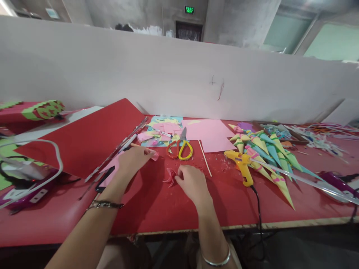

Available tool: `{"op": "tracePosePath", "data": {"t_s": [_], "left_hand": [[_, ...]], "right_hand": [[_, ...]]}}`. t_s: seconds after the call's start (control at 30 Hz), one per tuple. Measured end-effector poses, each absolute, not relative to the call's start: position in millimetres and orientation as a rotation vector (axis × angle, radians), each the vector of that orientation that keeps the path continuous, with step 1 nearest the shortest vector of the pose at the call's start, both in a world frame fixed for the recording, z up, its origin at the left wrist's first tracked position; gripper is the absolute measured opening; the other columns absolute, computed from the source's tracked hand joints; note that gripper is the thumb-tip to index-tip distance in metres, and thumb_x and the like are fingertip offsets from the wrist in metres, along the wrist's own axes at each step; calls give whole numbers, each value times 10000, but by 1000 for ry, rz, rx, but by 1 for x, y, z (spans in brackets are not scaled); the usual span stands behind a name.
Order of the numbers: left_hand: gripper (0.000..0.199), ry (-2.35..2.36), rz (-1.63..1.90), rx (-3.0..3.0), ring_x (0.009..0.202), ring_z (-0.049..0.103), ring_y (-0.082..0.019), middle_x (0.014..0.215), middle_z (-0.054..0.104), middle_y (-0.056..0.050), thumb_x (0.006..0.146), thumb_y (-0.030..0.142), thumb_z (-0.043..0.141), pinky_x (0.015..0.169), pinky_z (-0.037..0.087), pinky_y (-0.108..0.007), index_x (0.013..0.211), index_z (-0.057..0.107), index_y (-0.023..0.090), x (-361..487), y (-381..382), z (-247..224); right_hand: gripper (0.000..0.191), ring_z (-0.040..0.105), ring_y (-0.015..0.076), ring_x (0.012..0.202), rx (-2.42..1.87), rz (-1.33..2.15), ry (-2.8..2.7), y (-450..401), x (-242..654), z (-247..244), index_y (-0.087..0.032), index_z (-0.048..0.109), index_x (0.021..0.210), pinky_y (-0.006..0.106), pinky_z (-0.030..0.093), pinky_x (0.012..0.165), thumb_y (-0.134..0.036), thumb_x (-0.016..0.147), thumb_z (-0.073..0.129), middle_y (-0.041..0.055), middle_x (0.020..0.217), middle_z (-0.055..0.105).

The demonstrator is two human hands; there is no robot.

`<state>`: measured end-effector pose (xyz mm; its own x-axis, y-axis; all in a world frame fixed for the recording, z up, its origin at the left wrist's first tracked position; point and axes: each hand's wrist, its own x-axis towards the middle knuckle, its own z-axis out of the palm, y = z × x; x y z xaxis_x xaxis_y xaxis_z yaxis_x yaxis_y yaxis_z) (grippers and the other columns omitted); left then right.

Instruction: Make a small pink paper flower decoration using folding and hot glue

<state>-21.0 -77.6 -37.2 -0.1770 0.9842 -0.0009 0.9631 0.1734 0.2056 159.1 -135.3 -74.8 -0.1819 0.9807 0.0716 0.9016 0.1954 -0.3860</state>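
My left hand (137,158) is closed on a small pink paper piece (154,155), left of the scissors. Beside it a thin wooden stick (137,145) shows in part. My right hand (190,180) has its fingers curled together at the right side of a curled pink paper shape (169,178) on the red table; whether it grips the shape is hard to see. Scissors (181,147) with one red and one yellow handle lie beyond both hands. Another wooden stick (205,158) lies to their right.
A yellow glue gun (241,164) with a black cord lies at the right, by a pile of paper cones (269,149). Pink sheets (215,140) and paper scraps (165,129) lie behind. Red board (92,138), phone (101,183) and purple power strip (36,192) are left.
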Motion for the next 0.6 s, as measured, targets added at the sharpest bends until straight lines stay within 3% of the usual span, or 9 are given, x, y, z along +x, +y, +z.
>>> {"op": "tracePosePath", "data": {"t_s": [0.23,0.43,0.6], "left_hand": [[299,2111,273,2063,793,650,-238,850,712,-76,759,410,462,637,445,-268,724,688,218,-26,-67,-56],[251,1718,502,2348,704,593,-167,769,667,-29,819,327,422,632,435,-241,753,624,194,-13,-78,-45],[211,1293,883,2550,647,543,-135,708,607,-9,841,299,467,613,424,-231,732,613,191,10,-95,-32]], "right_hand": [[90,629,174,735,-1710,456,-2150,-137,162,-75,-207,596,738,244,318,556,-269,802,581,16,773,674],[104,607,170,710,-1567,536,-1938,-142,168,-63,-205,578,760,257,360,597,-220,829,501,24,773,658],[167,548,133,643,-1340,642,-1440,-139,174,-58,-211,449,749,233,402,575,-348,845,455,-13,700,546]]}}
